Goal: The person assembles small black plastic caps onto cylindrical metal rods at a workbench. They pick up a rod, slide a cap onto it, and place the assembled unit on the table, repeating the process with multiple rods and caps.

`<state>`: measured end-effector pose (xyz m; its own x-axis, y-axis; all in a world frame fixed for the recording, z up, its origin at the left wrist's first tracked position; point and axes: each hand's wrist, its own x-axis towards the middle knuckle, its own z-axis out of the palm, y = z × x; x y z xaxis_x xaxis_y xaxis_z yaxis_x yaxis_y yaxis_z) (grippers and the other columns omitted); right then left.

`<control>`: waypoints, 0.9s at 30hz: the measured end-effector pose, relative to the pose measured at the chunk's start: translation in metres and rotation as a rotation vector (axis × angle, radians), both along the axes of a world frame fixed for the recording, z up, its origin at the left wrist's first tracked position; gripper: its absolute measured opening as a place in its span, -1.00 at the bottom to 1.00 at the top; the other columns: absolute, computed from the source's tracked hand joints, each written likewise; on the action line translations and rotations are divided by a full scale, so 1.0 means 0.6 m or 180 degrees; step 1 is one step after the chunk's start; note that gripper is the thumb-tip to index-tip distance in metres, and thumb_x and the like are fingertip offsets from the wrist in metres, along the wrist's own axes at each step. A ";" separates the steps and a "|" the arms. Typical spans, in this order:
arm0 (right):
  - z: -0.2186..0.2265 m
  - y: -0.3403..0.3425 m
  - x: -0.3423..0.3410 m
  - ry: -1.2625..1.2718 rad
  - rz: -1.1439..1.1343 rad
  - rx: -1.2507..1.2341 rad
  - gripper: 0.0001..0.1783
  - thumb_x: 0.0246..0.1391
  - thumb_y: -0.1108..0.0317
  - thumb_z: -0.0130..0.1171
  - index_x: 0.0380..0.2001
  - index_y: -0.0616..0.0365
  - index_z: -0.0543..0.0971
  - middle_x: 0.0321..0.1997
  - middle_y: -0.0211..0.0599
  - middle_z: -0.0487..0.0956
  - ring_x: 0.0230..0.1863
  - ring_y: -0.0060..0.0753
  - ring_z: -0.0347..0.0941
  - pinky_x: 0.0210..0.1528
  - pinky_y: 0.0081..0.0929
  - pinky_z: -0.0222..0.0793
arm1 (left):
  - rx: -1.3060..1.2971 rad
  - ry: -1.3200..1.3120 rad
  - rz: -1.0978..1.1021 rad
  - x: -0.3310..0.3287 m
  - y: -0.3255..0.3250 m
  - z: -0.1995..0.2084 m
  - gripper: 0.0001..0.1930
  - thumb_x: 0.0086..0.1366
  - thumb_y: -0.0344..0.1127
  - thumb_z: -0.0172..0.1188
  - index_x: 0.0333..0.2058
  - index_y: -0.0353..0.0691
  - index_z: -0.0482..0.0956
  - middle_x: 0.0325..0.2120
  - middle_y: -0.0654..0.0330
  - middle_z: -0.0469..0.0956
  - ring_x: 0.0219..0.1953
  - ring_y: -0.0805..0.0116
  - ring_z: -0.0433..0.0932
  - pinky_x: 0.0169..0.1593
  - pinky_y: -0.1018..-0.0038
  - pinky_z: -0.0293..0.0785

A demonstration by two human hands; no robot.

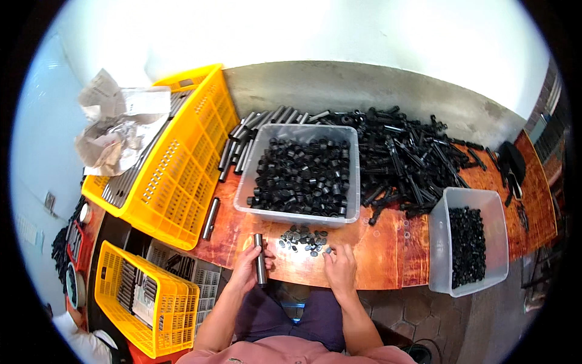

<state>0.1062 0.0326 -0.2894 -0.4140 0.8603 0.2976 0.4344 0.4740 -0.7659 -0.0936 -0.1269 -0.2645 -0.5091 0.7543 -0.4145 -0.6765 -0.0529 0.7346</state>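
Observation:
My left hand (244, 268) is closed around a short metal tube (262, 274) with a black upper end, held upright just over the table's front edge. To its right, my right hand (341, 267) rests at the table edge, thumb and fingertips pinched together on what looks like a small dark plug (328, 250). Between and just beyond the hands lies a loose pile of small black plugs (301, 236). Behind that pile stands a clear plastic bin (290, 215), filled with short black cylindrical caps (303, 176).
A second clear bin (439, 242) holds smaller black pieces at right. Black-ended tubes (412, 158) are heaped along the back. At left stand a large yellow crate (173, 194) of metal tubes and a lower yellow crate (176, 315). One tube (211, 219) lies beside the large crate.

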 end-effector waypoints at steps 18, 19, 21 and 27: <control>0.008 0.003 0.007 -0.0104 0.0339 0.0317 -0.77 0.02 0.45 0.26 -0.23 0.30 0.61 -0.22 0.03 0.53 -0.13 0.09 0.47 -0.05 -0.13 0.39 | 0.0963 -0.0768 -0.0569 0.043 -0.044 -0.025 -0.68 0.46 -0.26 0.01 0.08 -0.30 0.41 -0.19 0.10 0.56 -0.19 0.29 0.59 -0.08 0.39 0.57; 0.002 0.009 0.009 -0.0155 0.0402 0.0369 -0.79 0.03 0.45 0.23 -0.24 0.29 0.60 -0.22 0.03 0.54 -0.14 0.10 0.47 -0.05 -0.11 0.39 | 0.0971 -0.0853 -0.0611 0.054 -0.048 -0.024 -0.68 0.46 -0.25 0.00 0.07 -0.31 0.41 -0.17 0.10 0.57 -0.19 0.29 0.61 -0.09 0.39 0.58; -0.007 0.016 0.008 -0.0212 0.0556 0.0474 -0.81 0.03 0.44 0.22 -0.26 0.27 0.59 -0.26 0.00 0.54 -0.15 0.10 0.47 -0.06 -0.11 0.39 | 0.0826 -0.0870 -0.0697 0.072 -0.061 -0.015 -0.70 0.48 -0.30 -0.03 0.09 -0.31 0.39 -0.19 0.05 0.58 -0.27 0.25 0.60 -0.13 0.38 0.60; 0.013 0.010 0.013 -0.0483 0.0411 0.0290 -0.79 0.02 0.45 0.31 -0.26 0.30 0.58 -0.33 -0.07 0.52 -0.30 -0.02 0.50 -0.22 -0.23 0.42 | 0.0890 -0.1057 -0.0935 0.110 -0.078 0.023 -0.61 0.50 -0.33 -0.08 0.23 -0.35 0.25 -0.08 -0.02 0.55 -0.21 0.26 0.61 -0.13 0.38 0.61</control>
